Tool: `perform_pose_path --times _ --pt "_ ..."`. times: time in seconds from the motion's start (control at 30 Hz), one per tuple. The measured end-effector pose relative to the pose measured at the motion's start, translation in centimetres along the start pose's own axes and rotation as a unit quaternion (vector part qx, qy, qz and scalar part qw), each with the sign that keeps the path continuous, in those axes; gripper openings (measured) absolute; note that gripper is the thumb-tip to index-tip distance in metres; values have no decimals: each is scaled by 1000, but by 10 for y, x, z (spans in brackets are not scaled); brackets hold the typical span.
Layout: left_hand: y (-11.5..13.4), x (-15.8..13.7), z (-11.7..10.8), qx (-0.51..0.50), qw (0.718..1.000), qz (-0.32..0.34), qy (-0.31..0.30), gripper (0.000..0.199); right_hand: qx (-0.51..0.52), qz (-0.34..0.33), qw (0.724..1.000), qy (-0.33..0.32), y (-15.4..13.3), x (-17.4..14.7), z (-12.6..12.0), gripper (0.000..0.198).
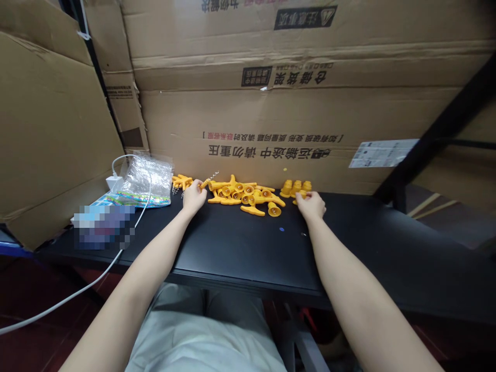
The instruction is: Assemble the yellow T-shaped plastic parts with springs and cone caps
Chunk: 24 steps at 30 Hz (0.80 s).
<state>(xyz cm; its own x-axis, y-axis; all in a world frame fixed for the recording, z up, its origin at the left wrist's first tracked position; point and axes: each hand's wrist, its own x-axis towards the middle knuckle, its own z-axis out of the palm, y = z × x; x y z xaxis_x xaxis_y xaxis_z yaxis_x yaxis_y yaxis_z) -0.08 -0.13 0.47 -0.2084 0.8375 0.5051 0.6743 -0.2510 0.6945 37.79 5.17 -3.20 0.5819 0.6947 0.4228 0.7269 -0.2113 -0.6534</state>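
Observation:
My left hand [195, 197] is pinched on a corkscrew [205, 183] with a yellow handle, its metal spiral pointing up and to the right. Left of that hand lies a small heap of yellow-handled corkscrews [181, 181]. Between my hands spreads a pile of yellow plastic handles [252, 211] and bell-shaped yellow pieces [274, 209]. My right hand [313, 206] has its fingers closed on a yellow bell-shaped piece [300, 195], partly hidden by the fingers. Just behind it several similar pieces [296, 186] stand upright in a group.
Cardboard panels [240, 113] wall off the back and left of the black table [240, 253]. At the left are a clear plastic bag [145, 178], a white charger [114, 182] and a white cable [134, 232]. A small blue disc [281, 229] lies near the middle.

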Motion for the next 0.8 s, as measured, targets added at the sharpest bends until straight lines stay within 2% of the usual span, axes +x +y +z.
perform_pose_path --times 0.03,0.1,0.2,0.37,0.47,0.53,0.63,0.8 --pt "-2 2 0 -16 1000 -9 10 12 -3 38 999 -20 4 1 2 27" --pt "-7 5 1 -52 998 -23 29 11 -18 73 996 -48 6 1 3 27" --pt "-14 8 3 -98 994 -17 43 10 -49 63 994 -77 1 -2 0 32" --pt "-22 16 6 -107 994 19 28 38 -72 59 989 -115 -7 -6 -6 35" --pt "-25 26 7 -40 997 48 35 49 -71 54 990 -113 -7 -6 -6 35" --pt "-27 33 5 34 997 67 15 52 -70 51 990 -108 -5 -6 -5 35" --pt "-36 39 1 158 981 93 -66 57 -69 48 991 -101 -4 -5 -4 33" --pt "-59 44 -3 299 938 72 -157 57 -68 47 992 -96 -1 -3 -2 32"
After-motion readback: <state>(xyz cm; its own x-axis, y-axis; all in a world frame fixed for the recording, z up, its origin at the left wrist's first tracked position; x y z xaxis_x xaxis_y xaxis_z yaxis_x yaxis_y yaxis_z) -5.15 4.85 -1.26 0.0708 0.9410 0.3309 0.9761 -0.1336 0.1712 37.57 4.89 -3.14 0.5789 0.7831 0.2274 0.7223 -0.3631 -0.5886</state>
